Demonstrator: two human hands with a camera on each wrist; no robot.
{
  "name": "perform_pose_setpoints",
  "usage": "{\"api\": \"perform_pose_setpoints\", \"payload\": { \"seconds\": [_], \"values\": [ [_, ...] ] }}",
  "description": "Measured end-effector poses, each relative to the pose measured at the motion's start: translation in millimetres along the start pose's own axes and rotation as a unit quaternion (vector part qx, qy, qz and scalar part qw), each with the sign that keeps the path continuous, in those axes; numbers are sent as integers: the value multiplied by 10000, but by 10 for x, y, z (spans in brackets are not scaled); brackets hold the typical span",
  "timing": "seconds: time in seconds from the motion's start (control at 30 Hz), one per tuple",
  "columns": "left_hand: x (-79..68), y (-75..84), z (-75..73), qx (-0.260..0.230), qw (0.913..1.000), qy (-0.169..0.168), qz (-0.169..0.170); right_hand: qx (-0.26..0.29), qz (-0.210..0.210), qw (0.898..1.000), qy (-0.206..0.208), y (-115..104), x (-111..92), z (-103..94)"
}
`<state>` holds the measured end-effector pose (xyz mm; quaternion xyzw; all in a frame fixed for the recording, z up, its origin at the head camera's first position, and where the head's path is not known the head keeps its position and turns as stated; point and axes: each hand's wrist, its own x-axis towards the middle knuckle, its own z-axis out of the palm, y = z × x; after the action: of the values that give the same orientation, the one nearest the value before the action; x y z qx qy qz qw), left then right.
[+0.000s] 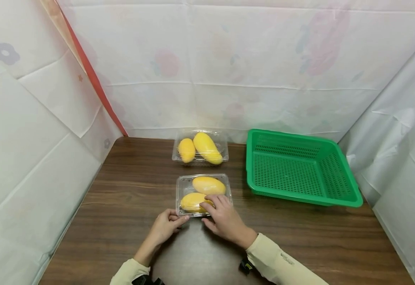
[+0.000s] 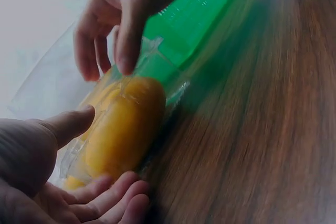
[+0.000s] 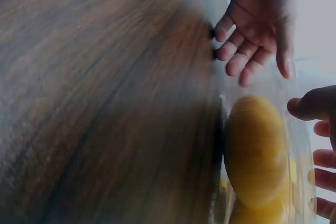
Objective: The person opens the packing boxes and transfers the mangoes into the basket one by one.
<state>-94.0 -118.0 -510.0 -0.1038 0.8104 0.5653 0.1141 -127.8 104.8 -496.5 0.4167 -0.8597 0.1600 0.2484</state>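
A clear plastic box [image 1: 186, 186] with two yellow mangoes lies on the table in front of me; the front mango [image 2: 126, 129] shows through the plastic in both wrist views. My left hand [image 1: 167, 225] is at the near left corner of the box, thumb by the rim. In the right wrist view the left hand [image 3: 257, 30] has its fingers loosely extended. Over the box's near right part hovers or rests my right hand [image 1: 225, 217], fingers slightly bent and spread; contact with the lid is unclear. Neither hand visibly grips the box.
A second clear box [image 1: 223, 144] with two mangoes stands behind the first, by the back curtain [image 1: 207, 103]. On the right sits a green perforated basket [image 1: 300, 200]. The wooden table [image 1: 122, 190] has white curtains on its left, back and right.
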Motion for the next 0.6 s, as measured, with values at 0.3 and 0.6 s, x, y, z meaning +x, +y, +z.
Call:
{"api": "perform_pose_setpoints", "payload": {
  "seconds": [0.3,0.6],
  "values": [
    [-12,9,84,-586,9973,-443,-53,-246,-64,9993,-280,-9,13,31],
    [16,-33,229,-1753,9808,-687,-505,-429,-183,9984,-311,3,20,33]
  ]
}}
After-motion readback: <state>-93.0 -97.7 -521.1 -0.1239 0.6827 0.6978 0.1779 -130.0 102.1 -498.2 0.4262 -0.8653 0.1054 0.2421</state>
